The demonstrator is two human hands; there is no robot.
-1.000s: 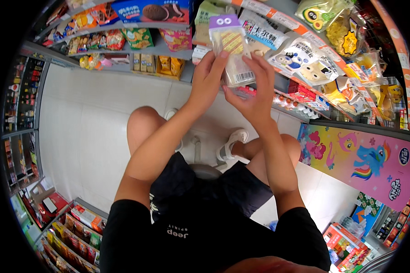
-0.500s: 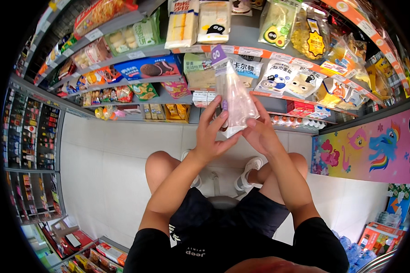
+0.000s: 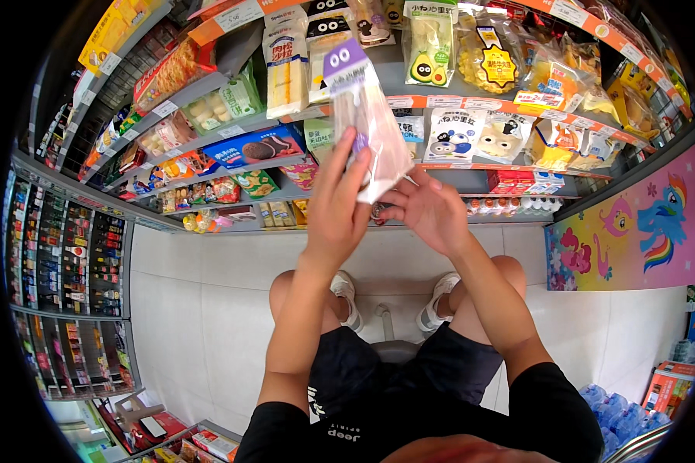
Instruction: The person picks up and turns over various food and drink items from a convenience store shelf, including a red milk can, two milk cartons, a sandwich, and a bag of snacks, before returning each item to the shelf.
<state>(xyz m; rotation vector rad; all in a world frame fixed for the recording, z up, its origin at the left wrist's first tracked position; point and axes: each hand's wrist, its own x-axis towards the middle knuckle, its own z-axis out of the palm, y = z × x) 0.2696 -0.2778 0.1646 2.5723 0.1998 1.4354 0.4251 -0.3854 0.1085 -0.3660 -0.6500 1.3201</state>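
Observation:
A long, clear bread packet (image 3: pixel 372 127) with a purple top label and pale contents is tilted in front of the shelves. My left hand (image 3: pixel 336 204) is closed around its lower left side, with the fingers across the front. By the lower right corner is my right hand (image 3: pixel 434 214), its fingers apart and curved near the packet's bottom edge. Whether a right fingertip still touches the plastic is hard to tell. Behind the packet's top, similar packets, including a sandwich packet (image 3: pixel 287 73) and a green avocado-print packet (image 3: pixel 430 46), stand on the upper shelf.
Below, a lower shelf carries white printed bags (image 3: pixel 454 135) and a blue biscuit box (image 3: pixel 256 147). A pink and yellow cartoon panel (image 3: pixel 633 216) flanks the right side. My knees and white shoes (image 3: pixel 347 301) are over the pale tiled floor (image 3: pixel 208 309).
The packet has moved left and up toward the upper shelf in my left hand. My right hand has loosened from its lower right edge. The view has shifted too.

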